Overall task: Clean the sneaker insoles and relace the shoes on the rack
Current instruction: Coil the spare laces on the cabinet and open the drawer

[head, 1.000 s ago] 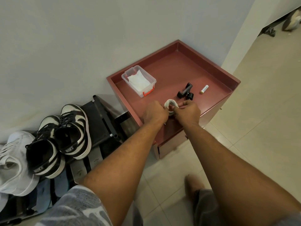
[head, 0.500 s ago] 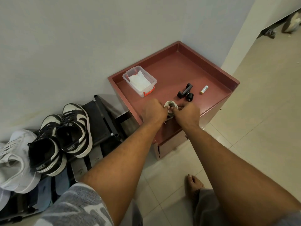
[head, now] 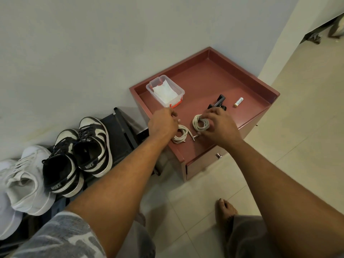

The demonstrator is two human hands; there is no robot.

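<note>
I've split the bundle for relacing — my right hand (head: 217, 123) grips one coil (head: 200, 124), my left hand (head: 162, 123), grip unclear, covers the other coil (head: 179, 135).

Home, likely an entry hall: shoe rack (head: 119, 131) against a plain wall (head: 93, 53) with worn sneakers (head: 93, 146) on it, a bare foot (head: 225, 209) on pale tiled floor (head: 297, 146), low red desk (head: 204, 81) with a drawer (head: 204, 164), carrying household bits, e.g. a loose battery (head: 238, 101).

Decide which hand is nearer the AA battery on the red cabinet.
Right. The right hand sits just down-left of the AA battery, holding a coiled lace; the left hand is much farther left.
</note>
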